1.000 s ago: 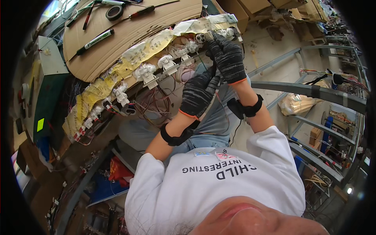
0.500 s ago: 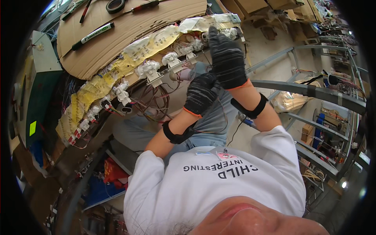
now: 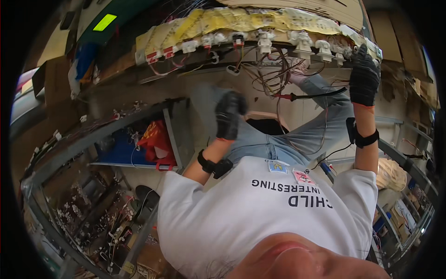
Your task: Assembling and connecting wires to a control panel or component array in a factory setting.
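My right hand point(image 3: 364, 79), in a black glove, reaches to the right end of a long wiring board point(image 3: 260, 21) covered with yellow and white tape. Its fingers are closed at the board's edge, and what they may grip there is hidden. White plug connectors point(image 3: 303, 43) line the board's near edge, with a bundle of brown wires point(image 3: 269, 76) hanging below. My left hand point(image 3: 230, 114), also gloved in black, is raised over my lap, apart from the board. Motion smears its fingers.
A thin black lead with a red end point(image 3: 290, 96) hangs over my legs. Metal frame rails point(image 3: 83, 132) run at the left, beside a red bag point(image 3: 157, 143) on a blue surface. Cardboard point(image 3: 385, 32) stands at the far right. A tan bundle point(image 3: 391, 173) lies by the right rails.
The view has swung to the left, so the board now spans the top. My left hand has moved away from my right wrist, leftward. My right hand stays at the board's right end.
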The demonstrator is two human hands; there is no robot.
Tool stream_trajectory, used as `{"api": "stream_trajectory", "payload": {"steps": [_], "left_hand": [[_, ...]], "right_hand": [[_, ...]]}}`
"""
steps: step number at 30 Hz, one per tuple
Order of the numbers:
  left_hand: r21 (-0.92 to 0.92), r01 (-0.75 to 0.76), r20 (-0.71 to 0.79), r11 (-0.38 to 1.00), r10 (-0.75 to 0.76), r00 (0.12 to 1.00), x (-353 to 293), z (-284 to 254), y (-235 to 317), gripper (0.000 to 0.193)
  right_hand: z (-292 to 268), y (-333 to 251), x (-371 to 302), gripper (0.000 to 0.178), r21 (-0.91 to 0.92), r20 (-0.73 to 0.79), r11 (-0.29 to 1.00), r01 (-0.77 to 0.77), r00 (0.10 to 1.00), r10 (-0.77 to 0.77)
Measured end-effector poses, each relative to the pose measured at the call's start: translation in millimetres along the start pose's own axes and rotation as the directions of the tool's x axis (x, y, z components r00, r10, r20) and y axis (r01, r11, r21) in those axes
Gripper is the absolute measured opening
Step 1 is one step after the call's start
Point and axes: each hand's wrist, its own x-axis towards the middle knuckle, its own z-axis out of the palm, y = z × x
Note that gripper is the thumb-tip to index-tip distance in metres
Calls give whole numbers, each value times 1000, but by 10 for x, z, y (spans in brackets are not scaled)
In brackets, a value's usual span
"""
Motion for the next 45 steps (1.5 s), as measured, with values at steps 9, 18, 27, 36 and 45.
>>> {"api": "stream_trajectory", "payload": {"steps": [9, 18, 27, 36, 45], "left_hand": [[408, -371, -350, 834, 518, 781, 835, -770, 18, 22], [846, -457, 84, 275, 778, 623, 820, 34, 540, 11], [792, -452, -121, 410, 831, 543, 893, 216, 635, 10], [915, -368, 69, 165, 835, 546, 896, 139, 736, 13], [852, -407, -61, 329, 835, 547, 544, -247, 818, 11]], "right_hand": [[159, -18, 49, 38, 91, 59, 991, -99, 994, 94], [-135, -80, 126, 41, 61, 354, 970, -237, 913, 201], [23, -35, 72, 40, 67, 62, 991, -119, 991, 115], [-110, -103, 53, 41, 125, 140, 983, -137, 983, 119], [247, -77, -56, 52, -70, 100, 988, -138, 984, 145]]}}
